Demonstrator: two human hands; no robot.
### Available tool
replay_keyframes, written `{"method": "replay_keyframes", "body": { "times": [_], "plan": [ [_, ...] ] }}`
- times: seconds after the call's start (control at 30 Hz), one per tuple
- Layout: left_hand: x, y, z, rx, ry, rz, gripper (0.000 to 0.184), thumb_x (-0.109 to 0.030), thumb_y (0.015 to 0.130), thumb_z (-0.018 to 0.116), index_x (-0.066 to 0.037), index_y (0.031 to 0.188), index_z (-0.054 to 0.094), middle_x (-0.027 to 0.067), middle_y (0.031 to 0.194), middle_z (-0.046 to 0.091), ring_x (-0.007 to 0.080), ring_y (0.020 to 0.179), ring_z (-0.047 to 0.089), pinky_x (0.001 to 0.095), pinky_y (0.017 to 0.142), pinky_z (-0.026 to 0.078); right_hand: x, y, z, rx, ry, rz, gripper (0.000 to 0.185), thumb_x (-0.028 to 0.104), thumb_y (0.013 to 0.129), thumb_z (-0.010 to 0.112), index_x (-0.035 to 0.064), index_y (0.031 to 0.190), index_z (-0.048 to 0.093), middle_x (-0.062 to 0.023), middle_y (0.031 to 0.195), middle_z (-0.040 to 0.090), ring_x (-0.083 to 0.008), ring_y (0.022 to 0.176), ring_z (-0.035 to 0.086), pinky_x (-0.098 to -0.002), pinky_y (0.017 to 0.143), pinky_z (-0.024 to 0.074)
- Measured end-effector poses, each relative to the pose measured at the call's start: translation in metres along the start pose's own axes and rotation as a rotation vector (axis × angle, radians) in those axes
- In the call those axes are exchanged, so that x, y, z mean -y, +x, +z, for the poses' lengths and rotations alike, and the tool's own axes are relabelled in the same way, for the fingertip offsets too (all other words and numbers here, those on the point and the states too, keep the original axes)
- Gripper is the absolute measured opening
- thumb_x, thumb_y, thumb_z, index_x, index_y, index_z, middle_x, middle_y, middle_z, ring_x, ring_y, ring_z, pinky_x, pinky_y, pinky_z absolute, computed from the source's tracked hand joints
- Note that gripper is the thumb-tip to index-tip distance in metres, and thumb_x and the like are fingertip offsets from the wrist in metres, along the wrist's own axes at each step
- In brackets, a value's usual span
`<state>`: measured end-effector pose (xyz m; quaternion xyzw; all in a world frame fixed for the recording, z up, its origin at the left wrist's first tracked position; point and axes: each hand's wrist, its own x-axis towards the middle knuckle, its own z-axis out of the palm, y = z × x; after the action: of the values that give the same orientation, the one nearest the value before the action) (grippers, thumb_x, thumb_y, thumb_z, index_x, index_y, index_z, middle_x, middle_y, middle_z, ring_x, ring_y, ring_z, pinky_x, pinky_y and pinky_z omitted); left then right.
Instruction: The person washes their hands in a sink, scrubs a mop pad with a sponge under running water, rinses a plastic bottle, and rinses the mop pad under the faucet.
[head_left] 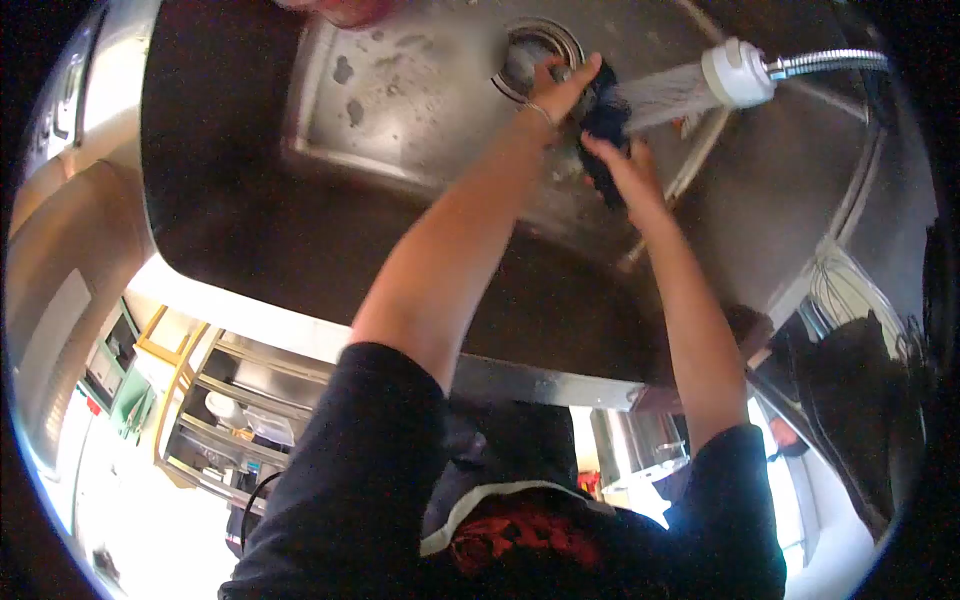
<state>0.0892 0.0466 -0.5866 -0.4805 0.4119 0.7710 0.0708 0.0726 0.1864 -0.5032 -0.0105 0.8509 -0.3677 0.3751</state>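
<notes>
Water sprays sideways from a white spray head point(738, 75) onto a dark, limp-looking item point(606, 115), perhaps a cloth; its exact kind is unclear. My left hand point(568, 92) grips the upper end of that dark item, near the round drain point(540, 55). Lower down, my right hand point(628, 172) is closed on its other end, thumb on top. Both hands are inside the metal sink point(240, 200), and some of their fingers are hidden behind the item.
A metal hose point(830, 62) runs from the spray head to the right. Part of a red object point(350, 8) shows at the top edge. Wire whisks point(832, 290) and dark cloth point(850, 400) are at the right. Metal shelving point(235, 420) stands at the lower left.
</notes>
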Motion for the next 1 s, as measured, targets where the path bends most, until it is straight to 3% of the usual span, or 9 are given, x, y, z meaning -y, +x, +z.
{"method": "replay_keyframes", "body": {
  "times": [0.03,0.17,0.4,0.5,0.57,0.67,0.77,0.93,1.0],
  "plan": [
    [-0.003,-0.008,0.0,0.053,-0.133,-0.095,0.077,-0.059,0.075,0.077,-0.01,0.127,0.051,0.0203,0.125,0.059,0.0294,0.117,0.057,0.0473,0.099,0.045,0.018,-0.008,-0.007,0.097,0.321,0.346,0.056,0.037,0.076,0.076,0.0012,0.115,0.06,-0.0108,0.096,0.069,-0.0266,0.079,0.068,-0.0375,0.071,0.0548],
    [-0.014,-0.023,-0.007,0.404,-0.315,-0.109,0.076,-0.055,0.082,0.072,-0.011,0.139,0.046,0.0143,0.131,0.058,0.028,0.12,0.057,0.0477,0.105,0.043,0.023,-0.014,-0.021,0.205,0.634,0.345,0.045,0.037,0.081,0.069,0.0041,0.111,0.062,-0.0089,0.095,0.068,-0.022,0.078,0.067,-0.037,0.066,0.0558],
    [-0.043,-0.029,-0.002,0.644,-0.461,-0.139,0.057,-0.052,0.084,0.068,-0.007,0.118,0.064,0.0098,0.108,0.069,0.0242,0.095,0.068,0.039,0.088,0.055,-0.031,-0.014,-0.05,0.638,1.461,0.089,0.073,0.058,0.089,0.053,0.0045,0.138,0.047,-0.0164,0.133,0.057,-0.0362,0.123,0.054,-0.0536,0.105,0.0424],
    [-0.071,-0.047,0.003,0.678,-0.34,-0.125,0.051,-0.047,0.083,0.07,-0.008,0.115,0.066,0.0082,0.103,0.071,0.0222,0.09,0.069,0.0364,0.085,0.055,0.02,-0.029,-0.056,0.246,1.247,0.311,0.084,0.072,0.086,0.049,0.0061,0.138,0.048,-0.0143,0.134,0.056,-0.0343,0.126,0.051,-0.0529,0.11,0.037],
    [-0.076,-0.048,0.012,0.676,-0.072,0.025,0.048,-0.045,0.083,0.07,-0.009,0.115,0.067,0.0078,0.101,0.071,0.0224,0.09,0.069,0.0353,0.083,0.055,0.005,-0.007,-0.055,0.398,1.201,0.265,0.084,0.071,0.084,0.058,0.0065,0.137,0.049,-0.0117,0.134,0.057,-0.0316,0.125,0.052,-0.0492,0.108,0.0404],
    [-0.081,-0.04,0.019,0.645,-0.03,0.175,0.059,-0.04,0.079,0.075,-0.006,0.123,0.057,0.0098,0.104,0.069,0.0245,0.093,0.068,0.0354,0.084,0.055,0.013,-0.001,-0.053,0.404,0.767,0.244,0.068,0.033,0.079,0.082,0.0068,0.134,0.052,-0.0081,0.128,0.061,-0.0246,0.116,0.059,-0.0427,0.102,0.0471],
    [-0.092,-0.028,0.031,0.614,-0.015,0.263,0.07,-0.035,0.081,0.073,-0.002,0.136,0.044,0.0167,0.113,0.066,0.0308,0.103,0.065,0.0377,0.087,0.053,0.026,-0.008,-0.028,0.514,0.543,-0.074,0.058,0.027,0.08,0.081,0.0062,0.129,0.056,-0.0072,0.121,0.065,-0.021,0.111,0.062,-0.0401,0.095,0.0493],
    [-0.087,-0.036,0.042,0.368,0.356,0.362,0.091,-0.035,0.088,0.065,0.003,0.152,0.013,0.023,0.128,0.059,0.0354,0.114,0.061,0.0384,0.096,0.049,0.04,-0.011,0.013,0.142,0.377,0.088,0.048,0.023,0.076,0.082,0.0066,0.117,0.062,-0.0065,0.111,0.069,-0.0189,0.102,0.065,-0.0373,0.083,0.0521],
    [-0.035,0.02,0.041,-0.03,0.753,1.126,0.092,-0.043,0.092,0.061,-0.004,0.155,0.007,0.02,0.14,0.051,0.035,0.125,0.054,0.0385,0.106,0.042,0.03,0.0,0.027,0.028,0.259,0.07,0.047,0.023,0.074,0.082,0.0068,0.114,0.063,-0.0068,0.109,0.07,-0.0194,0.098,0.066,-0.0364,0.08,0.053]
  ]
}}
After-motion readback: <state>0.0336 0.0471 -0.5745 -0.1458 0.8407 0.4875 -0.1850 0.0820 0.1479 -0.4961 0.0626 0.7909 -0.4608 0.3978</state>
